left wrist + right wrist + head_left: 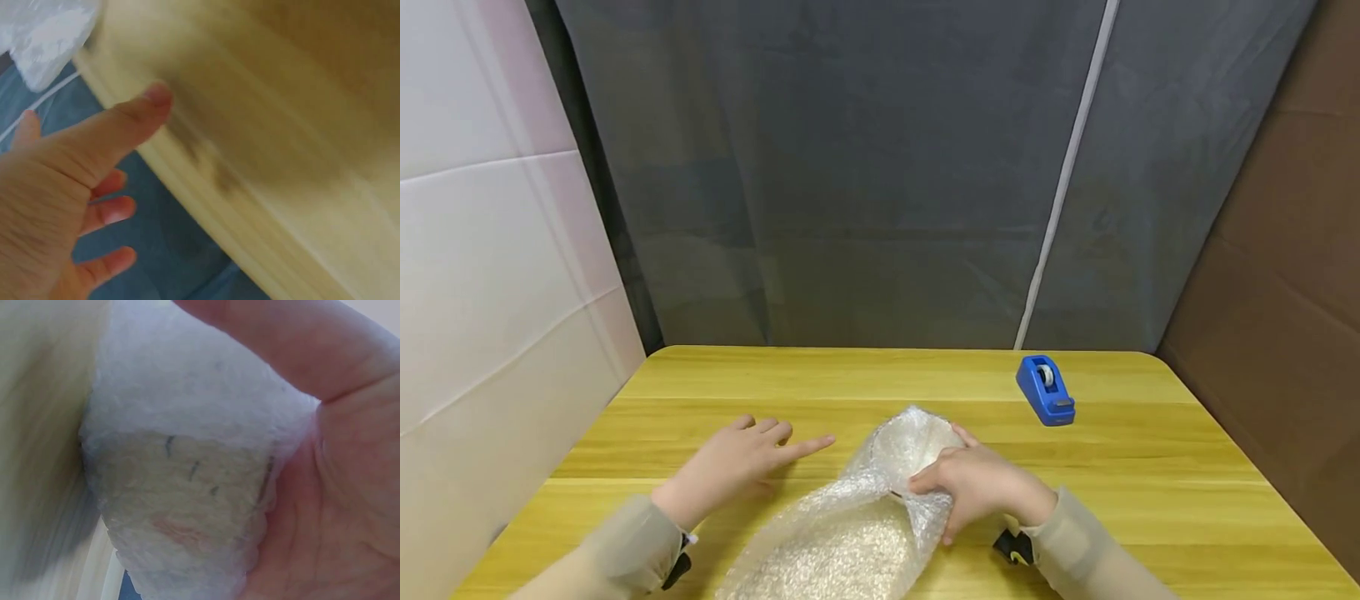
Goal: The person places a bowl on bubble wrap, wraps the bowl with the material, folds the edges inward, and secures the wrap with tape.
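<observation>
A dark grey backdrop (865, 175), perhaps cloth, hangs behind the yellow wooden table (1165, 483).

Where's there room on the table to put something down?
Bare table lies right of the blue tape dispenser and between the left grip and grey cloth. The front middle is crowded: bubble wrap spreads there, held by the right grip.

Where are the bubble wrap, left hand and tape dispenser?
Bubble wrap (850, 533): head view, on the loose sheet near the bottom edge.
Left hand (741, 458): head view, on the back of the hand.
Tape dispenser (1050, 402): head view, on its blue body.
</observation>
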The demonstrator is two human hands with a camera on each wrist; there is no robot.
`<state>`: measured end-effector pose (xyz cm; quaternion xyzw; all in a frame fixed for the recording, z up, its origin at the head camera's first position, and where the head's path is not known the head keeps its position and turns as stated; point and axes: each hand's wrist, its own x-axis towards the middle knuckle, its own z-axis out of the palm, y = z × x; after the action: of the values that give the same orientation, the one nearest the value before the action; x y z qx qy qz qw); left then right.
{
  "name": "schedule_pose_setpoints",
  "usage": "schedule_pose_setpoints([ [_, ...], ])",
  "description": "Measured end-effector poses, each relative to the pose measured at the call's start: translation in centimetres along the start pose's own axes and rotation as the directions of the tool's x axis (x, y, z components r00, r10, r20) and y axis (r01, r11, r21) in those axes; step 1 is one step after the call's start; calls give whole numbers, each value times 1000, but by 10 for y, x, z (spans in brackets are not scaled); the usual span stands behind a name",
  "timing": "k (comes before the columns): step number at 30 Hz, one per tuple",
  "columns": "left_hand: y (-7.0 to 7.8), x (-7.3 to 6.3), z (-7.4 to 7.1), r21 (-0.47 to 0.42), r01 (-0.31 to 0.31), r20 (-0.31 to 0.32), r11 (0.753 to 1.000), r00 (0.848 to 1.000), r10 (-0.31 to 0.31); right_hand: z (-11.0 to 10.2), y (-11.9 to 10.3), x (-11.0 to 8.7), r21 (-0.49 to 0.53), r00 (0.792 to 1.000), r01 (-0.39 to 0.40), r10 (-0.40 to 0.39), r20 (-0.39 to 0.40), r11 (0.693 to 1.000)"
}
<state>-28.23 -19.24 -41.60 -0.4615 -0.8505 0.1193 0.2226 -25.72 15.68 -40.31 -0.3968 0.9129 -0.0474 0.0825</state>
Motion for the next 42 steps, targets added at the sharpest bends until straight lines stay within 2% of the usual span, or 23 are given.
schedule_pose_setpoints([
  [3, 5, 6, 5, 9, -42, 11, 999, 999, 42, 1, 0, 0, 2, 1000, 2, -2, -7, 1000],
  [9, 16, 19, 8, -28, -90, -82, 996, 993, 87, 2, 0, 0, 4, 1000, 6, -6, -18, 1000],
  [16, 32, 30, 7, -26, -146, -123, 989, 982, 142, 2, 0, 1, 3, 999, 16, -16, -37, 1000],
  [25, 50, 48, 3, -100, -243, -244, 965, 946, 213, 2, 0, 2, -18, 999, 20, -20, -42, 1000],
  [30, 60, 60, -1, -130, -272, -256, 953, 938, 233, 3, 1, 2, 6, 999, 16, -16, -44, 1000],
  [42, 72, 85, -3, -15, -339, -334, 941, 888, 315, 4, 3, 2, 6, 998, 16, -16, -57, 1000],
])
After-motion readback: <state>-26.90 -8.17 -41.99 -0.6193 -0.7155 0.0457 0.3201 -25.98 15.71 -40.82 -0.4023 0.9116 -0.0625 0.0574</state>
